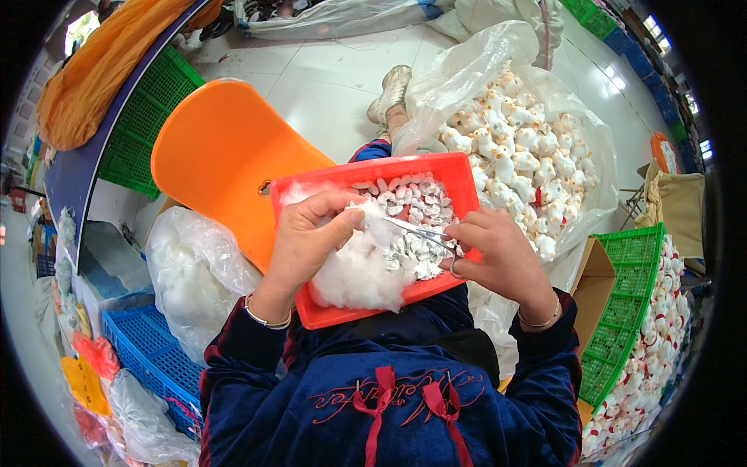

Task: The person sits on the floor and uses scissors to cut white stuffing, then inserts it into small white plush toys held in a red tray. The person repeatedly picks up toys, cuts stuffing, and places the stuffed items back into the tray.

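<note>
Small white piece (355, 206), partly hidden by your fingers, sits above the middle of the red tray (457, 171), pinched between the thumb and forefinger of your left hand (305, 233). Your right hand (498, 253) grasps a metal scissor-handled tool (428, 232), its tip pointing at a wisp of white fluff close to your left fingertips; whether it grips any is too fine to tell. This one piece looks to be partway through. Plenty seems left: many small silvery-white pieces (424, 198) lie loose from the tray's far edge down its right side, apparently unworked, and a large heap of fluff (354, 276) covers its near left corner. No separate pile of completed pieces can be made out in the tray, so you can't count what is done.
</note>
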### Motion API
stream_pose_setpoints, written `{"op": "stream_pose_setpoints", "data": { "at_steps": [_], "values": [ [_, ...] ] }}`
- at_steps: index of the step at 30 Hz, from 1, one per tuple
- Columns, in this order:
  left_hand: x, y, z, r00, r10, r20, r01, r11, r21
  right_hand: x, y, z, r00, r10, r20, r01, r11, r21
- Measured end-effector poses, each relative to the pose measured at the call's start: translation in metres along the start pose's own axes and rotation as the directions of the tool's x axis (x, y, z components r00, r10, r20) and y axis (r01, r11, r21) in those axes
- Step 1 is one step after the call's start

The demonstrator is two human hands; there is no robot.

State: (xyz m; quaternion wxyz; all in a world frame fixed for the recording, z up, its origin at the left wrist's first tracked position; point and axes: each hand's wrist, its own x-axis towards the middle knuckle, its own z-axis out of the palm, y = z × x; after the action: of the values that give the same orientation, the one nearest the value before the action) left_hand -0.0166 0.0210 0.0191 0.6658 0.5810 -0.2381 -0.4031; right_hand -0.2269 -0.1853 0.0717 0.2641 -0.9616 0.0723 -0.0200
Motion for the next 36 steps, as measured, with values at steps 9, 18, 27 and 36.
{"op": "stream_pose_setpoints", "data": {
  "at_steps": [9, 18, 27, 36],
  "values": [
    [-0.002, -0.003, 0.01, 0.997, -0.054, 0.05, 0.05, 0.996, 0.068, 0.01, -0.001, 0.009, 0.998, -0.017, 0.056, 0.016, 1.0, 0.018],
    [-0.003, -0.009, 0.005, 0.995, 0.096, -0.022, -0.077, 0.9, 0.429, 0.005, 0.004, -0.015, 1.0, 0.009, -0.005, -0.009, 1.0, 0.018],
    [-0.005, -0.004, 0.012, 0.979, 0.206, 0.0, -0.185, 0.882, 0.433, 0.009, 0.002, 0.003, 0.998, 0.017, 0.052, -0.013, 0.998, -0.065],
    [-0.002, -0.007, 0.011, 0.997, -0.038, 0.073, 0.03, 0.994, 0.105, 0.013, -0.001, 0.002, 0.997, -0.031, 0.076, 0.036, 0.997, -0.066]
  ]
}}
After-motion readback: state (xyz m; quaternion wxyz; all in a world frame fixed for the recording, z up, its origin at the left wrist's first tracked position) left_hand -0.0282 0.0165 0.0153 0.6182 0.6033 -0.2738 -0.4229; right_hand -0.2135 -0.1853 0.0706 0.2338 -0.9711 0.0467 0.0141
